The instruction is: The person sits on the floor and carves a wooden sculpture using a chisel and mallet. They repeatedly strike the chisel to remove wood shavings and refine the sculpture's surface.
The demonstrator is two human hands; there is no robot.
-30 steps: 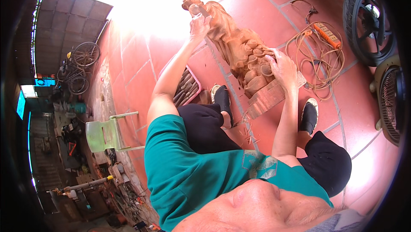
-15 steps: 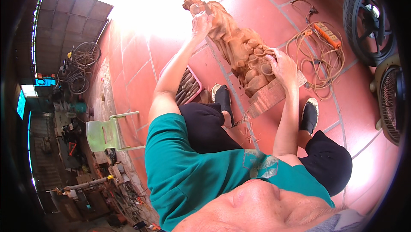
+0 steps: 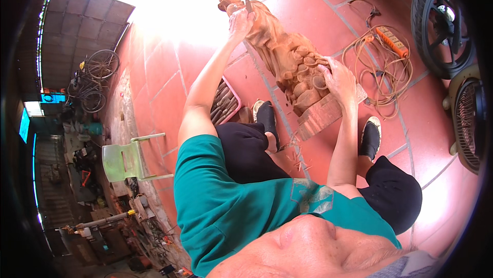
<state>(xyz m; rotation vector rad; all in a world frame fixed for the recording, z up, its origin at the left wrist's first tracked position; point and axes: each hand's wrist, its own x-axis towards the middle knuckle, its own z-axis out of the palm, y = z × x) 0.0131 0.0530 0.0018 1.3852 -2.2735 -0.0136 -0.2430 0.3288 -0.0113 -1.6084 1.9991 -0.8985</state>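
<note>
A reddish-brown wood carving [image 3: 285, 42] lies slanting across the floor in front of me, its narrow end far left and its flat, block-like base [image 3: 321, 119] close to my feet. My left hand [image 3: 241, 24] is closed on a narrow, pointed tool [image 3: 248, 2] at the carving's far end. The tool's tip sticks up past the fingers; its handle is hidden in the hand. Near the base, my right hand [image 3: 339, 80] is curled over the carving's rounded, bumpy part, with the thumb on top.
A pink-rimmed tray [image 3: 237, 104] of several long tools sits beside my left foot. To the right lie a coiled cord [image 3: 382, 90], an orange power strip [image 3: 392, 42], a motorbike wheel [image 3: 444, 26] and a fan [image 3: 467, 119]. A green chair [image 3: 123, 162] stands at left.
My left hand has drawn slightly back toward me, and the tool in it now points upward, its tip standing clear. My right hand and the carving stay nearly in place.
</note>
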